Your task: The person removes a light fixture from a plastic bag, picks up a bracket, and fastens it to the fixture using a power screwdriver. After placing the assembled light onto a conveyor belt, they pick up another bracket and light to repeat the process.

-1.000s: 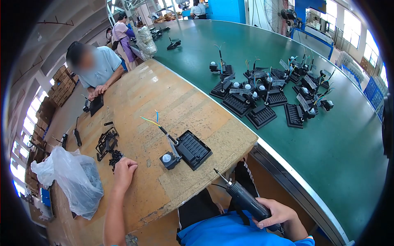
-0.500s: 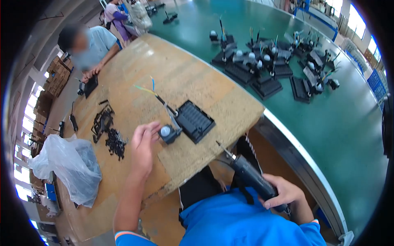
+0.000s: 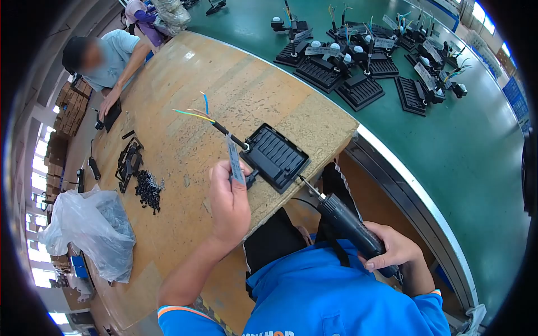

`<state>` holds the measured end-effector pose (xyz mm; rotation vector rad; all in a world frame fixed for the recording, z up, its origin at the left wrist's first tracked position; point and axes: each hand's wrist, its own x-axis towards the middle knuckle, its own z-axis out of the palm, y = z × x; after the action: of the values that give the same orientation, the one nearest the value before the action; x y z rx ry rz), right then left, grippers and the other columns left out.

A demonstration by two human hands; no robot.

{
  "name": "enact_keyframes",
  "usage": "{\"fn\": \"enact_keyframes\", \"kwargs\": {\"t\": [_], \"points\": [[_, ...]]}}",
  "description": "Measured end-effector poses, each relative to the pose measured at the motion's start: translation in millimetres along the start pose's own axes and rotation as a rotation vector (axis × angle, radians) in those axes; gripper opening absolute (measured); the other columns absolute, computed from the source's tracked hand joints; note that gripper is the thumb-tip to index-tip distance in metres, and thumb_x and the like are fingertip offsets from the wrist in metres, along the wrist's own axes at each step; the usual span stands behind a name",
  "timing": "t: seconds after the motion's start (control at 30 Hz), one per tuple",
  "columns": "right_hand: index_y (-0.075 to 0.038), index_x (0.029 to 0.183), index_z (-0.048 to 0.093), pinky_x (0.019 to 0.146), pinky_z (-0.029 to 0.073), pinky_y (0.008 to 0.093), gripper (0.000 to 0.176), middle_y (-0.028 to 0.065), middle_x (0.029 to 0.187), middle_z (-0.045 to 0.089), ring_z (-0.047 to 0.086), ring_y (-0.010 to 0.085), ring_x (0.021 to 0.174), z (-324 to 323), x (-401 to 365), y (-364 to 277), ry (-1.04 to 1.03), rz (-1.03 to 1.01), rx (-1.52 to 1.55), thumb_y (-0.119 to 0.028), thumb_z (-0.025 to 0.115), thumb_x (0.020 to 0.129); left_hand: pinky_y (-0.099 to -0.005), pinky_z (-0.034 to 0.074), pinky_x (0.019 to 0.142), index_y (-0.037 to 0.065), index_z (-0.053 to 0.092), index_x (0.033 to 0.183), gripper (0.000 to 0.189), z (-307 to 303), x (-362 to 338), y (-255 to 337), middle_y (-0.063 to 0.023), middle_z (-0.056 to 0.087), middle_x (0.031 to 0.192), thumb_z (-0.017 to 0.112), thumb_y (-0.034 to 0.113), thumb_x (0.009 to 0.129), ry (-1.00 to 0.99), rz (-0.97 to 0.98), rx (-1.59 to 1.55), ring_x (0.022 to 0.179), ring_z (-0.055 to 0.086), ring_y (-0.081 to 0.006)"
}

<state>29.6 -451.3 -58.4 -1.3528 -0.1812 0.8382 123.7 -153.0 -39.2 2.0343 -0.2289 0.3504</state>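
A black floodlight point(image 3: 278, 157) with a ribbed back lies at the near edge of the wooden bench, its cable point(image 3: 227, 133) ending in bare coloured wires. My left hand point(image 3: 230, 196) is closed on the sensor side of it, and a silver label strip point(image 3: 235, 159) stands up by the fingers. That hand mostly hides the sensor head. In my right hand point(image 3: 389, 246) is a black electric screwdriver point(image 3: 350, 227). Its bit points at the floodlight's near corner; whether it touches cannot be made out.
Black brackets point(image 3: 129, 163) and a heap of small black parts point(image 3: 148, 190) lie left on the bench point(image 3: 185, 106), beside a clear plastic bag point(image 3: 98, 235). Several floodlights point(image 3: 358, 92) crowd the green belt point(image 3: 448, 185). Across the bench, a co-worker point(image 3: 109, 67) handles another dark unit point(image 3: 112, 116).
My left hand has moved right and closed on the sensor side of the floodlight. The label strip now stands upright. The screwdriver tip is nearer the floodlight's corner. The co-worker's arm has shifted.
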Motion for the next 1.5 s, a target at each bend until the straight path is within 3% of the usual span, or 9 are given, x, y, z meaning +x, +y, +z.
{"fn": "enact_keyframes", "kwargs": {"t": [0.13,0.3,0.43,0.63,0.83,0.93,1.13,1.37,1.5], "points": [[0.001,0.121,0.044,0.068,0.047,0.0259,0.071,0.0069,0.080,0.060,0.059,0.0132,0.073,0.6,0.6,2.1,-0.015,-0.006,-0.016,-0.031,0.079,0.068,-0.0337,0.036,0.082,0.003,0.051,0.091,0.007,1.4,2.9,10.0,-0.0092,0.053,0.090,0.046,0.008,0.089,-0.027,0.015,0.126,0.090,0.045,-0.0233],[0.001,0.124,0.042,0.069,0.047,0.0267,0.074,0.0072,0.082,0.060,0.058,0.0136,0.075,-2.8,-1.0,10.3,-0.003,-0.021,-0.001,-0.031,0.079,0.068,-0.0417,0.029,0.086,0.007,0.059,0.087,0.010,-2.9,6.5,33.4,-0.0070,0.055,0.093,0.061,0.006,0.077,-0.058,0.397,0.578,0.096,0.045,-0.0275],[0.002,0.120,0.043,0.065,0.047,0.0256,0.073,0.0068,0.079,0.060,0.059,0.0126,0.071,-4.3,5.6,11.1,0.004,-0.032,-0.015,-0.030,0.080,0.066,-0.0411,0.030,0.083,0.008,0.063,0.081,0.008,4.0,18.7,44.9,-0.0041,0.059,0.087,0.066,0.010,0.073,-0.205,0.404,0.628,0.096,0.049,-0.0259],[0.002,0.114,0.046,0.062,0.047,0.0244,0.069,0.0063,0.076,0.060,0.059,0.0118,0.067,-7.4,11.6,12.3,0.026,-0.053,-0.017,-0.031,0.081,0.065,-0.0362,0.038,0.081,0.003,0.064,0.078,0.006,14.4,42.2,49.4,-0.0097,0.060,0.079,0.063,0.008,0.076,-0.491,0.165,0.507,0.083,0.052,-0.0265],[-0.001,0.118,0.047,0.066,0.047,0.0245,0.067,0.0041,0.080,0.058,0.058,0.0107,0.071,-10.9,19.6,6.6,-0.008,-0.071,-0.035,-0.029,0.080,0.066,-0.0332,0.040,0.079,0.001,0.064,0.078,0.007,17.9,48.4,48.9,-0.0098,0.060,0.072,0.062,0.008,0.077,-0.539,0.166,0.502,0.074,0.054,-0.0243],[-0.004,0.120,0.047,0.068,0.047,0.0244,0.063,0.0031,0.085,0.057,0.057,0.0097,0.073,-15.1,26.1,5.2,-0.054,-0.101,-0.044,-0.023,0.078,0.068,-0.0313,0.041,0.073,0.000,0.064,0.078,0.008,18.6,50.5,53.7,-0.0090,0.059,0.070,0.062,0.008,0.077,-0.537,0.010,0.468,0.073,0.054,-0.0204],[-0.002,0.117,0.048,0.066,0.047,0.0232,0.060,0.0035,0.087,0.057,0.057,0.0093,0.071,-21.9,39.5,23.7,-0.152,-0.159,0.109,-0.019,0.077,0.068,-0.0287,0.042,0.064,0.001,0.064,0.077,0.007,17.3,48.0,44.8,-0.0068,0.059,0.072,0.063,0.008,0.076,-0.475,0.021,0.444,0.072,0.053,-0.0162],[0.000,0.118,0.046,0.063,0.047,0.0235,0.062,0.0050,0.076,0.057,0.056,0.0099,0.067,-25.3,47.0,30.9,-0.251,-0.124,0.295,-0.016,0.077,0.066,-0.0287,0.041,0.065,0.002,0.064,0.076,0.007,16.1,46.2,43.5,-0.0056,0.058,0.072,0.064,0.009,0.075,-0.430,0.063,0.442,0.073,0.052,-0.0160],[0.000,0.119,0.045,0.059,0.046,0.0238,0.065,0.0062,0.071,0.057,0.055,0.0109,0.062,-28.4,49.7,37.3,-0.256,-0.119,0.298,-0.016,0.078,0.065,-0.0356,0.042,0.068,0.002,0.064,0.073,0.008,18.1,45.1,47.7,-0.0089,0.061,0.071,0.063,0.010,0.074,-0.416,0.015,0.424,0.076,0.052,-0.0231]]}}
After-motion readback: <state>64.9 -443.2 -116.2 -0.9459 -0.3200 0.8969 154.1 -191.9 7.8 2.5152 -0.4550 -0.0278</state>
